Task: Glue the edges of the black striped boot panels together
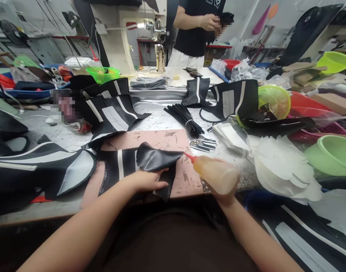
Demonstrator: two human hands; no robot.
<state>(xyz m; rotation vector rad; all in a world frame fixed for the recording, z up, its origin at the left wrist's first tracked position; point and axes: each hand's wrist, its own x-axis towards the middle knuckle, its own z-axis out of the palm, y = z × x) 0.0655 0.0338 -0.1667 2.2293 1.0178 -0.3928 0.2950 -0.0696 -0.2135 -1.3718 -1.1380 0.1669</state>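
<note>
My left hand [149,180] pinches the near part of a black leather piece [130,162], its fingers partly hidden under a folded-over flap [156,156]. The piece lies on a stained pink board [187,170] and bears a pale strip of tape. In my right hand [222,197] is a squeeze bottle [217,173] of amber liquid, tilted, its red nozzle pointing left. The nozzle tip is at the right point of the flap; whether they touch I cannot tell. Most of my right fingers are hidden behind the bottle.
Taped black leather panels [113,113] stand behind the board, others [42,170] at left. Beyond it lie a tied bundle of black strips [186,119] and small black tabs [203,143]. White sheets [283,166] and baskets [331,155] crowd the right. A co-worker [192,30] stands beyond a sewing machine [124,37].
</note>
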